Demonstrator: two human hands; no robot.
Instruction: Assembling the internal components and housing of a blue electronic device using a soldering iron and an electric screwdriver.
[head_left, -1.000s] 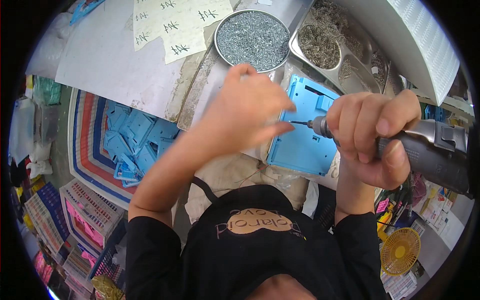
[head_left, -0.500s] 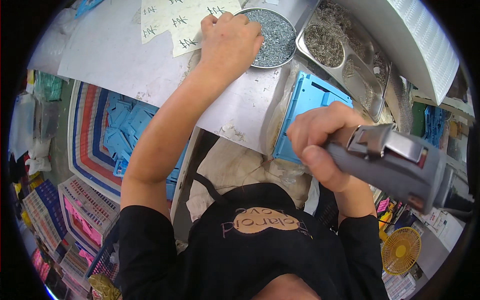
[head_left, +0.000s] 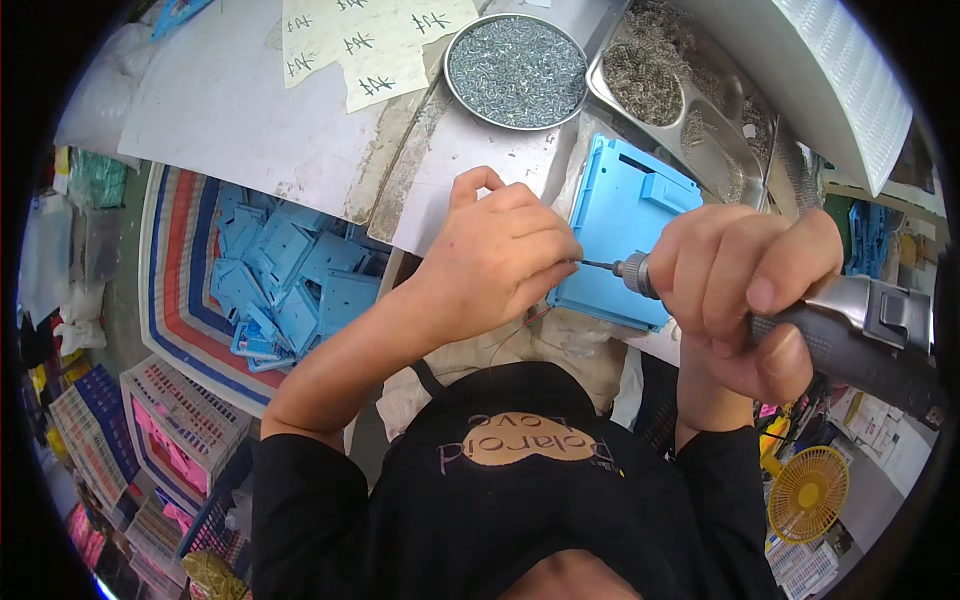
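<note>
Half a second earlier the left hand (head_left: 500,255) was stretched out to the round metal dish of screws (head_left: 517,57) at the far side of the bench; now it has come back and sits close in front of the person's chest, fingers curled narrow and pinched at the tip of the driver bit, where whatever it holds is too small to make out. The right hand (head_left: 745,295), which earlier held the tool tilted over the bench edge, now grips the grey electric screwdriver (head_left: 850,335) level, fist closed around its body, the thin bit pointing left to meet the left fingertips. Just behind both hands a blue plastic panel (head_left: 625,235) lies on the bench, its near edge right under the bit. To the left, below the bench, a striped woven sack (head_left: 175,300) holds a heap of similar blue plastic parts (head_left: 290,285). Farther out on the white bench top lie pale paper sheets (head_left: 375,40) with dark handwritten marks, beside the dish of screws. Right of the dish stands a metal tray (head_left: 680,95) with compartments of small grey hardware, and beyond it a white ribbed panel (head_left: 850,90).
</note>
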